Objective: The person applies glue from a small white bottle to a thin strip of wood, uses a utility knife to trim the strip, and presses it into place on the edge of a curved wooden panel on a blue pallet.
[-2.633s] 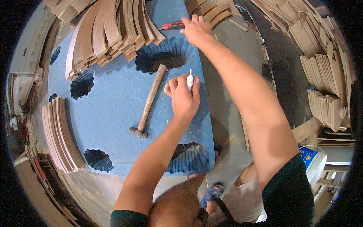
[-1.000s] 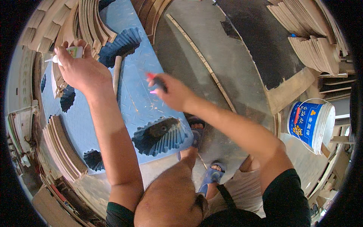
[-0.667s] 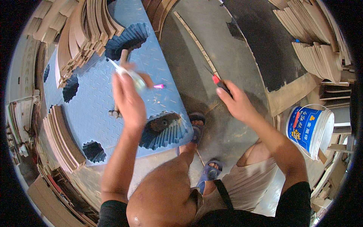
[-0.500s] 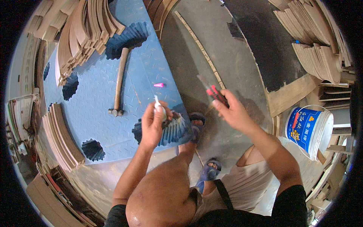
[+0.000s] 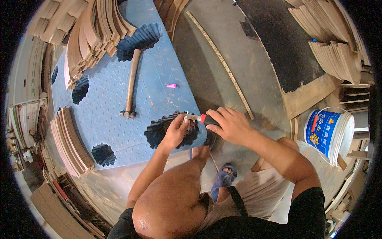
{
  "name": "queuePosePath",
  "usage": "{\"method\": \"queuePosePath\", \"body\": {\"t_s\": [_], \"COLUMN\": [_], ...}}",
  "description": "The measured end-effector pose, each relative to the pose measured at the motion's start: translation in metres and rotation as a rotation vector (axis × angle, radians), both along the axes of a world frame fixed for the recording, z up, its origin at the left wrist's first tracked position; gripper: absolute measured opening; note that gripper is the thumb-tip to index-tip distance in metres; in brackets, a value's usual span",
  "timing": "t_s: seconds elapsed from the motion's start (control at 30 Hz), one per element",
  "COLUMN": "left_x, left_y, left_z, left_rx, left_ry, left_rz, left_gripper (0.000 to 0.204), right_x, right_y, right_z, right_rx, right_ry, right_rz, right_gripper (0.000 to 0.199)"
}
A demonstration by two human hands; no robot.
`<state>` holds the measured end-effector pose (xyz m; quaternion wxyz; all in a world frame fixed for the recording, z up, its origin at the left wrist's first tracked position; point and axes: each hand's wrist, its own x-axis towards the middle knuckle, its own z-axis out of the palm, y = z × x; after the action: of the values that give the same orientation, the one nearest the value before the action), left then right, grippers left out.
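Both hands meet just off the near edge of the blue checker-plate table (image 5: pixel 107 115): the right hand (image 5: pixel 232 126) is wrapped around the black-and-red handle of a utility knife (image 5: pixel 202 118), its blade pointing left. The left hand (image 5: pixel 176 132) has its fingers curled shut around a small white tube, mostly hidden, at the blade tip. A hammer (image 5: pixel 131 85) and a pink cone-shaped cap (image 5: pixel 171 85) lie on the table, well apart from both hands.
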<state>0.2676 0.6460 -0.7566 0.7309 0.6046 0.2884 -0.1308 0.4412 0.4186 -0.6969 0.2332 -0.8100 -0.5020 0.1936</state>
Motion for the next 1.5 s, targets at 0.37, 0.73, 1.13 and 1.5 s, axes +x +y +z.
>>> {"method": "queuePosePath", "body": {"t_s": [0.37,0.73,1.13,1.5], "left_x": [0.0,-0.001,0.0,-0.005], "left_y": [0.004,-0.009,-0.019,-0.02], "left_z": [-0.016,-0.011,-0.012,-0.02], "left_rx": [0.057,-0.006,-0.064,-0.041], "left_ry": [-0.028,-0.121,-0.08,-0.066], "left_rz": [-0.105,-0.007,0.058,0.075], "left_gripper": [0.031,0.023,0.027,0.027], "right_x": [0.001,0.001,-0.002,-0.002], "right_y": [-0.001,0.001,0.002,0.0], "right_z": [-0.008,-0.012,-0.016,-0.017], "right_rx": [-0.063,-0.031,-0.043,-0.054], "right_ry": [-0.099,-0.103,0.005,0.047], "right_rz": [-0.012,-0.034,-0.075,-0.095], "right_gripper": [0.049,0.047,0.049,0.049]}}
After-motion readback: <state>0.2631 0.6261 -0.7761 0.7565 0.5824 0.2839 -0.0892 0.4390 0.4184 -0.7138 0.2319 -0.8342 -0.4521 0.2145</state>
